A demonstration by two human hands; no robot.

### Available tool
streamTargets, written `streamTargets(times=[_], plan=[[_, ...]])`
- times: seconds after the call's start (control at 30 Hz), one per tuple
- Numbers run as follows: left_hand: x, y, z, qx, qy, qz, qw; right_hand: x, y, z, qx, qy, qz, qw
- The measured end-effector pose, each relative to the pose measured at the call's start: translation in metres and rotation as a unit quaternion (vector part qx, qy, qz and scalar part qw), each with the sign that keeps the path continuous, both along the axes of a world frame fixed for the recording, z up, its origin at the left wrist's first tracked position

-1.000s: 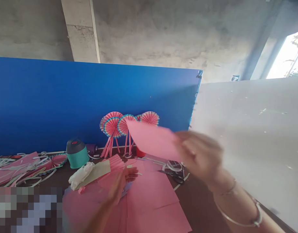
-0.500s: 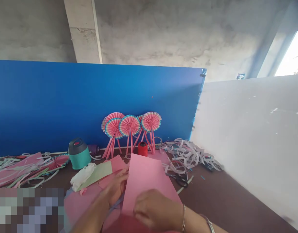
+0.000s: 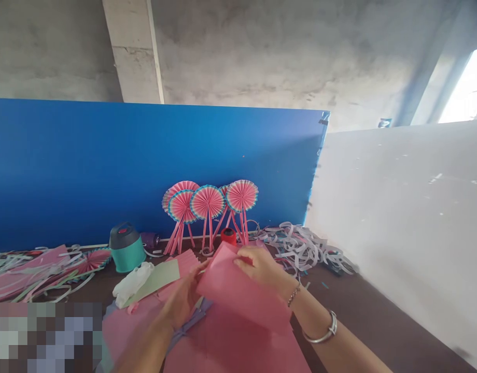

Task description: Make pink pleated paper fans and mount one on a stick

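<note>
A pink paper sheet is bent up above a larger pink sheet at the bottom centre. My right hand pinches its far edge, with a chain bracelet and a silver bangle on the wrist. At the sheet's left corner, my left hand holds the edge with fingers curled. Left of that hand lie more pink sheets, a pale green piece and a crumpled white item. Blue-grey strips show between the sheets.
Pink pleated paper fans on sticks lean against a blue panel. A red spool and a teal container stand before it. Tangled paper strips lie at the right, more strips at the left. A white wall bounds the right.
My right hand has moved forward from the middle of the sheet to its far edge. The sheet, flat before, is now lifted and bent. My left hand stays near its left side.
</note>
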State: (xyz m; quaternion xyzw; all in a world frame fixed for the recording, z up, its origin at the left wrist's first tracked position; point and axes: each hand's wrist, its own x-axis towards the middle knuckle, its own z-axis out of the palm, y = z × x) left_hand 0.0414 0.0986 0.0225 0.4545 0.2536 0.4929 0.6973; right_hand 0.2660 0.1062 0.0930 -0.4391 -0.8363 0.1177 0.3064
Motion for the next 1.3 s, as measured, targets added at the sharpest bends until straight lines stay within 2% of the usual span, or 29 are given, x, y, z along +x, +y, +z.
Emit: streamTargets(times=[0.07, 0.13, 0.23, 0.37, 0.43, 0.5, 0.73, 0.83, 1.07, 1.3], plan=[[-0.001, 0.001, -0.001, 0.035, -0.038, 0.003, 0.999, -0.003, 0.001, 0.006, 0.013, 0.079, -0.03, 0.996], [0.001, 0.0, -0.003, 0.062, -0.04, -0.002, 0.997, -0.006, 0.0, 0.01, 0.019, 0.138, -0.032, 0.99], [0.007, -0.004, -0.005, 0.038, 0.01, 0.021, 0.999, -0.012, -0.002, 0.01, -0.009, 0.208, -0.014, 0.978], [0.011, -0.006, -0.001, -0.009, 0.016, 0.091, 0.996, -0.013, -0.006, 0.001, -0.133, 0.291, -0.032, 0.947], [0.009, -0.004, 0.001, -0.008, 0.0, 0.115, 0.993, -0.009, -0.006, -0.006, -0.214, 0.305, -0.021, 0.928], [0.007, -0.002, 0.002, -0.005, -0.006, 0.13, 0.991, -0.005, -0.005, -0.016, -0.263, 0.302, -0.015, 0.916], [0.009, -0.004, 0.005, -0.015, 0.021, 0.158, 0.987, -0.002, -0.001, -0.056, -0.205, 0.314, -0.049, 0.926], [0.011, -0.005, 0.005, -0.029, 0.018, 0.171, 0.985, -0.005, -0.003, -0.067, -0.189, 0.346, -0.058, 0.917], [0.009, -0.002, -0.002, -0.036, 0.007, 0.164, 0.986, -0.007, -0.008, -0.074, -0.185, 0.381, -0.063, 0.903], [0.012, -0.004, 0.003, -0.038, -0.01, 0.172, 0.984, -0.01, -0.008, -0.079, -0.188, 0.392, -0.073, 0.898]])
